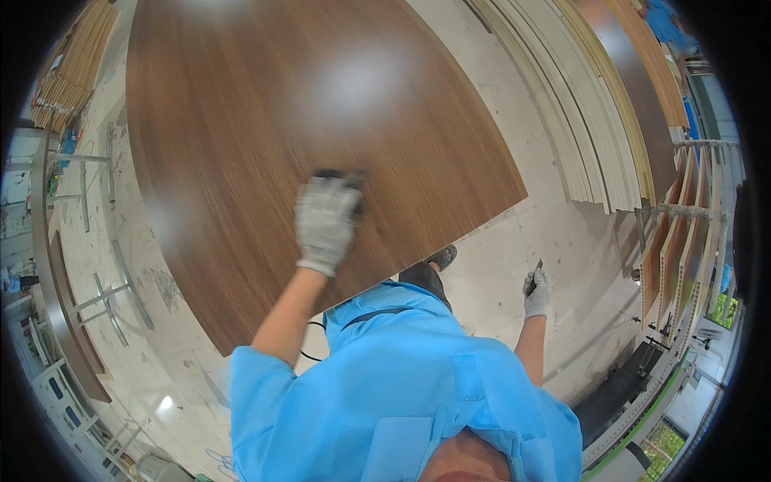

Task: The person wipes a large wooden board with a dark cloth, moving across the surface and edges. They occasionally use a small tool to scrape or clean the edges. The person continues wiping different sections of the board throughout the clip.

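A large brown wood-grain board (265, 161) lies in front of me, its near edge at my waist. My left hand (325, 221), in a light grey glove, is closed over a dark object (354, 189) on the board's surface. Motion smears that object, so its kind cannot be told. Off to the right, away from the board, my right hand (536, 296) hangs over the floor in a similar glove. Its fingers are closed round a small slim tool with a dark tip (539, 264); too little of it shows to name it.
Long pale panels (554, 104) are stacked at the far right. Upright boards (679, 241) stand in a rack on the right. Metal stands (104, 297) and a long brown panel (56, 273) are at the left. More boards (76, 64) are piled at the far left.
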{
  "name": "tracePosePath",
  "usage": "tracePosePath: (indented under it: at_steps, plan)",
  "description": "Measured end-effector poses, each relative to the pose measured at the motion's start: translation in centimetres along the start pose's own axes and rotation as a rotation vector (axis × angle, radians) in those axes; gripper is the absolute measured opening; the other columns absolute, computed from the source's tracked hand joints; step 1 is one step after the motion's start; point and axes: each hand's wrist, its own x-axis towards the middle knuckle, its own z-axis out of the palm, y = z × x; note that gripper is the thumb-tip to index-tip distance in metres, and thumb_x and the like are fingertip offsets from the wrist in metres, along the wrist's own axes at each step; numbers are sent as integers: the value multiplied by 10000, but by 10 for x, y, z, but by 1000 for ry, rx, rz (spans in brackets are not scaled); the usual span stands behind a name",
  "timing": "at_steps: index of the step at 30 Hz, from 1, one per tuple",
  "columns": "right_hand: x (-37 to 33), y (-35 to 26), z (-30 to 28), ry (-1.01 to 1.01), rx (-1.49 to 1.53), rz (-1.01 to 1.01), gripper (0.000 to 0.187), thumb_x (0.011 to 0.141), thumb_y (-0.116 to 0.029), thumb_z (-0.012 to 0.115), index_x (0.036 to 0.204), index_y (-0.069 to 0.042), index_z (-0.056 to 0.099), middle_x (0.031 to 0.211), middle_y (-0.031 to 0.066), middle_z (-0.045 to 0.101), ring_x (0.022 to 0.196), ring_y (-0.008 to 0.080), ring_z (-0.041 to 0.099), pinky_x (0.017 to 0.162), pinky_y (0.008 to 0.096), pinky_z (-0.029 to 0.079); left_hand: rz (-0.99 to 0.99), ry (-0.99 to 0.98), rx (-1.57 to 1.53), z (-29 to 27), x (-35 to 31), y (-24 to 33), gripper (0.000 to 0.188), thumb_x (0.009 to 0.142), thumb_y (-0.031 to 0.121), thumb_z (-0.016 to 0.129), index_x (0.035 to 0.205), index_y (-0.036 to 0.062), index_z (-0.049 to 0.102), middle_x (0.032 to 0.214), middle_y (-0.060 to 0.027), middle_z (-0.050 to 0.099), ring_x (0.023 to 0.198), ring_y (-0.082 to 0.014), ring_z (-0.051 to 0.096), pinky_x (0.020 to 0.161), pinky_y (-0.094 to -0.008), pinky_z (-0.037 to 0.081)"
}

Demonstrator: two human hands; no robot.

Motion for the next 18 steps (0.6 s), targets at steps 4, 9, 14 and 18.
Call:
tracePosePath:
  at_steps: [4, 9, 14, 18]
  plan:
    - [39, -19, -10, -56, -29, 21, 132, 992, -224, 654, 1007, -126, 567, 785, 5, 619, 586, 89, 559, 469, 204, 427, 398, -183, -477, 39, 8, 156, 169, 833, 159, 597, 971, 151, 693, 1149, -63, 664, 1138, -308, 597, 1004, -452, 459]
    - [109, -39, -65, -136, -79, 7, 133, 997, -239, 642, 981, -138, 557, 742, -11, 595, 571, 77, 545, 459, 203, 418, 288, -180, -486, 33, 28, 207, 296, 836, 152, 621, 1128, 154, 672, 1197, -53, 653, 1161, -277, 593, 1000, -435, 454]
    - [156, -44, -128, 12, -37, 53, 155, 985, -268, 664, 973, -160, 554, 710, -39, 593, 548, 72, 545, 427, 200, 384, -115, -90, -157, 42, 36, 181, 374, 815, 275, 735, 1182, 213, 698, 1357, -99, 592, 1289, -366, 512, 1104, -555, 351]
    - [186, -49, -141, -47, -30, 52, 175, 996, -274, 646, 930, -163, 528, 712, -22, 599, 537, 86, 549, 423, 213, 397, -192, -123, 75, 67, 49, 187, 444, 824, 330, 756, 1262, 306, 684, 1507, -149, 474, 1411, -480, 348, 1133, -710, 184]
